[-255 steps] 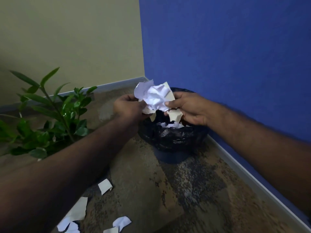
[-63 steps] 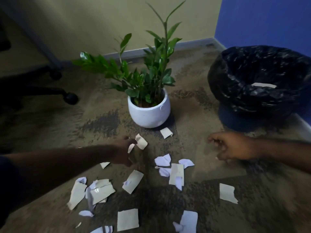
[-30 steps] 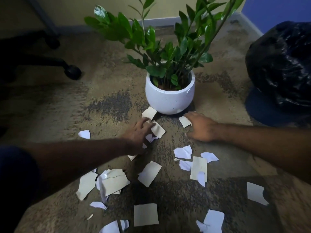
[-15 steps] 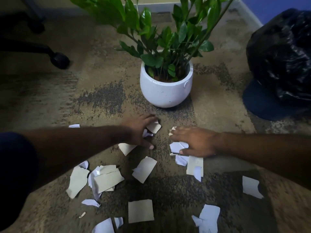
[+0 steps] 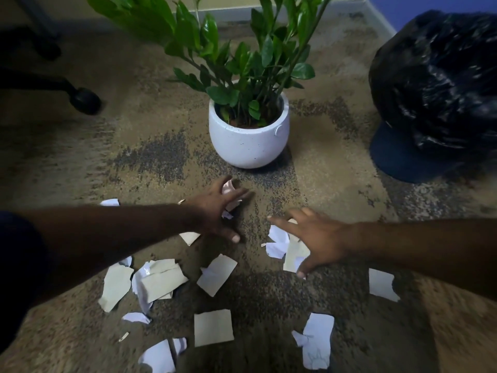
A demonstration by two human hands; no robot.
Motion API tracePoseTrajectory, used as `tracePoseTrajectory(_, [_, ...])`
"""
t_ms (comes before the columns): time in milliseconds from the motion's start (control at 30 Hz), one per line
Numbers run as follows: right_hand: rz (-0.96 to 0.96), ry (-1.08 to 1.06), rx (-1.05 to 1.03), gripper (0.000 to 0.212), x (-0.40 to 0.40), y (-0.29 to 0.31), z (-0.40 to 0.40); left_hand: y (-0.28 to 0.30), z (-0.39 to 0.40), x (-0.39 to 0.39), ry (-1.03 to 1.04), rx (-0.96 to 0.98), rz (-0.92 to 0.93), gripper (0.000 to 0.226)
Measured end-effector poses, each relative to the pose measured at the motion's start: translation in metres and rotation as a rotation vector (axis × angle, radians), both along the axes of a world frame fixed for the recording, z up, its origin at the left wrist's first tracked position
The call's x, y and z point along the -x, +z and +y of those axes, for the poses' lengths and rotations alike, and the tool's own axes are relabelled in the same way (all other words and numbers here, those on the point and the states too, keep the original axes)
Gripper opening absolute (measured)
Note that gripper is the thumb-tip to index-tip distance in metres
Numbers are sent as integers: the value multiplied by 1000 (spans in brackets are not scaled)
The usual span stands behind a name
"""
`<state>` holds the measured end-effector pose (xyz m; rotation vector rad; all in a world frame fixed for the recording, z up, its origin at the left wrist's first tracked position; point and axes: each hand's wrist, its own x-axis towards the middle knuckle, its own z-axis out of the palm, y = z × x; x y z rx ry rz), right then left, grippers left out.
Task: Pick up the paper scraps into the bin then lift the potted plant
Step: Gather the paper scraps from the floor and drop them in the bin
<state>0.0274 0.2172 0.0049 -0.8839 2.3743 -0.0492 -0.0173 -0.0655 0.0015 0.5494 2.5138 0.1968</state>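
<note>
Many paper scraps (image 5: 213,327) litter the carpet (image 5: 150,157) across the lower frame, and my left hand (image 5: 215,208) curls around a few crumpled ones at centre. My right hand (image 5: 314,238) lies spread wide over more scraps (fingers splayed, gripping nothing); potted plant (image 5: 248,141) stands upper centre, bin (image 5: 441,92) upper right.

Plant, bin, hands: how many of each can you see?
Plant: 1
Bin: 1
Hands: 2, left hand and right hand
Total: 4
</note>
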Motion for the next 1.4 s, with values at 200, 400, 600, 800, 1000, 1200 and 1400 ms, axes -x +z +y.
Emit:
tracePoseTrajectory(200, [49, 191, -40, 87, -7, 1, -25, 3, 16, 29, 29, -20, -74, 53])
tracePoseTrajectory(400, [-58, 231, 91, 40, -21, 6, -18, 6, 18, 34, 150, -14, 49, 17])
tracePoseTrajectory(600, [-143, 133, 133, 27, -22, 10, -8, 15, 6, 29, 197, -18, 73, 23])
tracePoseTrajectory(800, [-130, 29, 179, 16, -12, 16, 0, 31, -14, 26, 36, -84, 206, 16])
tracePoseTrajectory(1000, [-135, -109, 220, 12, -5, 25, 4, 20, -12, 21, 191, -59, 178, 60])
tracePoseTrajectory(1200, [-120, -170, 260, 8, 0, 34, 7, 3, 14, 31, 444, -23, 134, 77])
tracePoseTrajectory(1400, [-113, -203, 263, 9, 4, 43, 21, -1, 22, 39, 528, -4, 70, 34])
